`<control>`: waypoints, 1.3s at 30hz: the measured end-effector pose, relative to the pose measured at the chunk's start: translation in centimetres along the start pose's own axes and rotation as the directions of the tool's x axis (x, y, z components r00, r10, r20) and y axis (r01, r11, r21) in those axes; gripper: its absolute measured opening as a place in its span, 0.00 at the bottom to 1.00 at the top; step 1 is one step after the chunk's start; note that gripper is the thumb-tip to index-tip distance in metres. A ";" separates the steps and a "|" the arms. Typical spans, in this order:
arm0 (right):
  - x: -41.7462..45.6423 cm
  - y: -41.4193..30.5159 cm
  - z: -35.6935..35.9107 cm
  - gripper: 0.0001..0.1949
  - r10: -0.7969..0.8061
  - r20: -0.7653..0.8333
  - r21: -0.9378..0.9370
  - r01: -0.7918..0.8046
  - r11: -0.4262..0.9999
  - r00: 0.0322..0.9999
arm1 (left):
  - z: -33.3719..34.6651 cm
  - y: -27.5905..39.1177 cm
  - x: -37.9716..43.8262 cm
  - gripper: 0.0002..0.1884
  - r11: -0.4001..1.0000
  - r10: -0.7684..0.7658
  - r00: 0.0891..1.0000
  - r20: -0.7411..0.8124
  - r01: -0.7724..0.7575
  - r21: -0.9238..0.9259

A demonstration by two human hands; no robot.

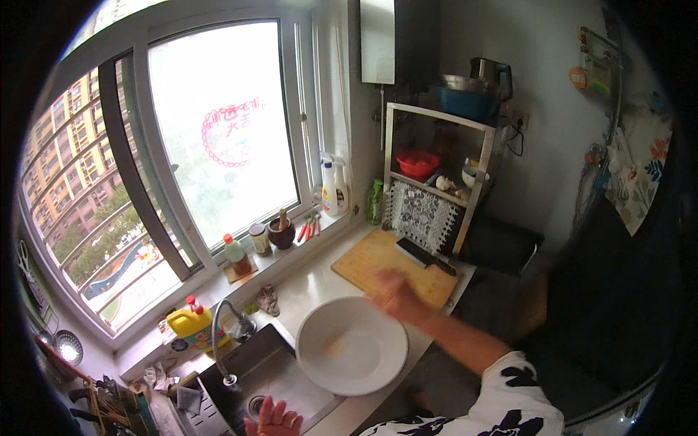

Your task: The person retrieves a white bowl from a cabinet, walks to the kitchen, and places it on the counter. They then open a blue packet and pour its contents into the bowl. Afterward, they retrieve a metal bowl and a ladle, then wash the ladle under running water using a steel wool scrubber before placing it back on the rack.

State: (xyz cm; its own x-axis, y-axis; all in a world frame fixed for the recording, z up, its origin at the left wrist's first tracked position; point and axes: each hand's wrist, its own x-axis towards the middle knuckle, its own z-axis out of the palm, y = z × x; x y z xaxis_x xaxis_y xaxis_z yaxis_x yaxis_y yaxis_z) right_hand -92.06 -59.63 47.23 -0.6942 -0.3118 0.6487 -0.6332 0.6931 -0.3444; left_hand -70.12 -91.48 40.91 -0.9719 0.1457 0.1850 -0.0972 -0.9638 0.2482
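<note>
A large white basin rests on the counter and overlaps the sink's right side. My right hand is blurred, over the basin's far rim and the near part of a wooden cutting board; whether it touches either cannot be told, and no object shows in it. A cleaver with a black handle lies on the board's far side. At the bottom edge, my left hand is palm up with fingers apart and holds nothing, over the near side of the steel sink.
A curved faucet and a yellow jug stand behind the sink. A crumpled cloth lies near the window ledge, which holds a mortar, jars and spray bottles. A metal-framed rack rises beyond the board.
</note>
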 end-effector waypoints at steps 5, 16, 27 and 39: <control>9.3 13.5 -18.7 0.23 0.024 -0.385 -0.102 -0.068 0.992 0.923 | -0.9 -5.0 2.1 0.31 0.983 0.172 0.979 -0.106 -0.163 0.088; 24.6 28.3 -40.7 0.26 -0.171 -0.403 -0.582 -0.107 0.806 0.899 | 4.7 -18.4 12.3 0.29 0.879 0.391 0.885 -0.254 -0.276 0.390; 27.5 28.7 -41.5 0.16 0.076 -0.184 -0.568 -0.169 0.806 0.980 | 18.6 -22.1 32.2 0.15 0.466 0.204 0.971 0.123 -0.207 0.860; 27.8 30.5 -43.0 0.13 -0.120 -0.380 -0.578 -0.134 0.805 0.917 | 33.8 -32.2 54.3 0.11 -0.333 -0.094 0.738 0.668 -0.655 0.678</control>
State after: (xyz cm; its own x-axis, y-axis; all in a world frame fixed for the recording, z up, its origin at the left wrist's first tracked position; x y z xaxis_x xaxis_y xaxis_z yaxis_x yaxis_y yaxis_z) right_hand -115.96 -19.23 83.93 -0.4304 -0.1219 0.8944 -0.2189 0.9754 0.0276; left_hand -112.55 -44.99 75.15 -0.5653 0.3468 0.7485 0.8148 0.3765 0.4409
